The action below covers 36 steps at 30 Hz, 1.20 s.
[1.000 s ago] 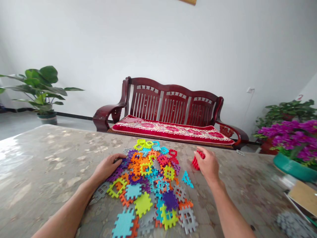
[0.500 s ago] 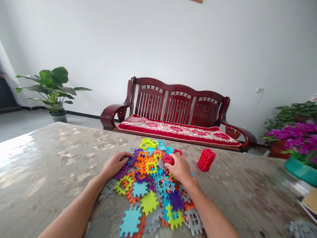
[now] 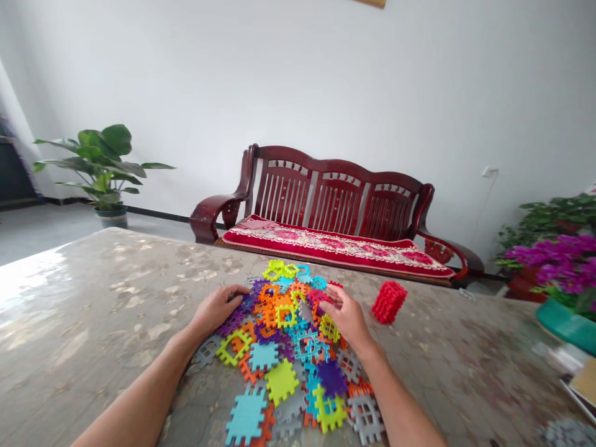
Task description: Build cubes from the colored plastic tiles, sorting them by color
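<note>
A heap of notched plastic building tiles [image 3: 284,380] in several colours spreads over the table, some solid and some with window-like openings. My left hand [image 3: 220,308] rests at the heap's left edge against purple tiles [image 3: 231,324], its thumb apart from the fingers. On the right side, my right hand [image 3: 345,312] hovers with thumb and fingers spread beside a red tile [image 3: 316,298]; whether it touches that tile I cannot tell. A yellow-green tile [image 3: 329,328] lies just below its thumb. Farther right stands a stack of red tiles [image 3: 390,302].
The patterned table [image 3: 107,304] stretches to both sides. Behind it is a dark red wooden bench [image 3: 335,202] with a red floral cover. At the right edge are purple flowers in a teal pot [image 3: 565,323] and a blurred grey pile [image 3: 568,429].
My right hand has shifted slightly right and its fingers have spread away from the red tile, uncovering the yellow-green tile. My left hand stays in place.
</note>
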### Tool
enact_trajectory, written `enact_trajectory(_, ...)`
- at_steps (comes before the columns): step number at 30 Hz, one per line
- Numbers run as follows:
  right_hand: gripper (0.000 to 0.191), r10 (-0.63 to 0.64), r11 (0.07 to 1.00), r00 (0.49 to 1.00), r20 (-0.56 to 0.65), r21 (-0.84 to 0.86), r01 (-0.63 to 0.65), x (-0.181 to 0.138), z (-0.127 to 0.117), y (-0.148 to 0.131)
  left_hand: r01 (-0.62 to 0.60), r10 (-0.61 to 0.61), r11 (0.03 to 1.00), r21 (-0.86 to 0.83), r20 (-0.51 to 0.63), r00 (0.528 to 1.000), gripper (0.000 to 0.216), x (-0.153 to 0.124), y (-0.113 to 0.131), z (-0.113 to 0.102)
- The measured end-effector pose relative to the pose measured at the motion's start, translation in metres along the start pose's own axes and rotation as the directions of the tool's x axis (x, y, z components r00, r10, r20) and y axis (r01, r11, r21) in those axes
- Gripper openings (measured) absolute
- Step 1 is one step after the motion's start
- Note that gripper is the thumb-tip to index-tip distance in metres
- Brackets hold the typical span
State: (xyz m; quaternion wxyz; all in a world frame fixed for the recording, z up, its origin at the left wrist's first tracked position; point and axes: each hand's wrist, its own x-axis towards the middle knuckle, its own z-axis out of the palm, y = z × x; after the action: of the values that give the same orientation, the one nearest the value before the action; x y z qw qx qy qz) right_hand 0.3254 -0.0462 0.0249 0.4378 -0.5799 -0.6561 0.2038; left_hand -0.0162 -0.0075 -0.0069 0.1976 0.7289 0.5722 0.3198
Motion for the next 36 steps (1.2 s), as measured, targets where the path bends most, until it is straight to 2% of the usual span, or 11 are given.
enact_trajectory(2, 0.042, 0.002, 1.0, 0.999, -0.033, 0.016, -0.001, 0.005, -0.009, 0.01, 0.002, -0.002, 1.0, -0.008, -0.004, 1.0, 0.035, 0.0, 0.0, 0.0)
enact_trajectory(6, 0.038, 0.068, 0.989, 0.99, -0.122, -0.123, -0.083, 0.013, -0.025, 0.04, 0.007, -0.007, 1.0, -0.022, -0.007, 1.0, 0.035, 0.001, -0.002, 0.0)
enact_trajectory(9, 0.047, 0.092, 0.97, 0.992, -0.089, -0.216, -0.109, 0.015, -0.025, 0.06, 0.01, -0.01, 1.0, -0.021, -0.006, 1.0, 0.035, 0.001, -0.003, 0.001)
enact_trajectory(12, 0.057, 0.054, 0.967, 0.998, -0.007, -0.249, -0.054, 0.015, -0.02, 0.07, 0.003, -0.003, 1.0, -0.013, -0.01, 1.0, 0.035, 0.001, -0.002, 0.0)
enact_trajectory(20, 0.056, -0.026, 0.959, 0.989, 0.145, -0.276, 0.065, 0.019, -0.023, 0.065, 0.01, -0.01, 1.0, 0.008, 0.004, 1.0, 0.035, -0.001, 0.0, -0.001)
enact_trajectory(30, 0.049, 0.117, 0.926, 0.969, 0.218, -0.376, -0.027, 0.017, -0.029, 0.067, 0.005, -0.005, 1.0, 0.008, -0.009, 1.0, 0.035, -0.001, 0.0, 0.0)
enact_trajectory(36, 0.044, 0.169, 0.922, 0.969, 0.179, -0.376, -0.091, 0.016, -0.036, 0.062, 0.01, -0.01, 1.0, 0.009, -0.001, 1.0, 0.036, 0.0, 0.002, -0.002)
